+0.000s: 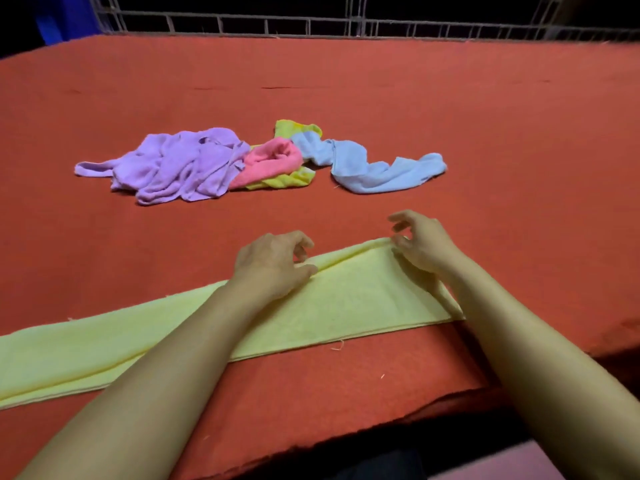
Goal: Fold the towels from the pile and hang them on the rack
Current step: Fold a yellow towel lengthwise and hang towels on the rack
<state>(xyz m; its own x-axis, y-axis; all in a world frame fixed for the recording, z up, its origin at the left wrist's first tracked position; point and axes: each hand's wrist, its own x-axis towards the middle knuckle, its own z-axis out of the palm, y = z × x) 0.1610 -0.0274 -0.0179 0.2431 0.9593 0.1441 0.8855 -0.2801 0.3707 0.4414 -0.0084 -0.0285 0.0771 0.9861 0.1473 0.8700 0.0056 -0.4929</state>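
Observation:
A long yellow towel (pixel 346 299) lies folded lengthwise across the near part of the red table (pixel 450 116). My left hand (pixel 273 261) sits on its far edge near the middle, thumb on the fold and fingers curled over the edge, pinching it. My right hand (pixel 422 244) hovers at the towel's far right corner, thumb touching the corner and fingers loosely curled and lifted. Farther back lies the pile: a purple towel (pixel 183 164), a pink towel (pixel 273 161), a yellow-green towel (pixel 294 180) and a light blue towel (pixel 363 164), all crumpled.
A metal wire rack (pixel 346 26) runs along the table's far edge. A blue object (pixel 55 19) stands at the back left in the dark. The table's near edge (pixel 381 420) is frayed, close to my forearms.

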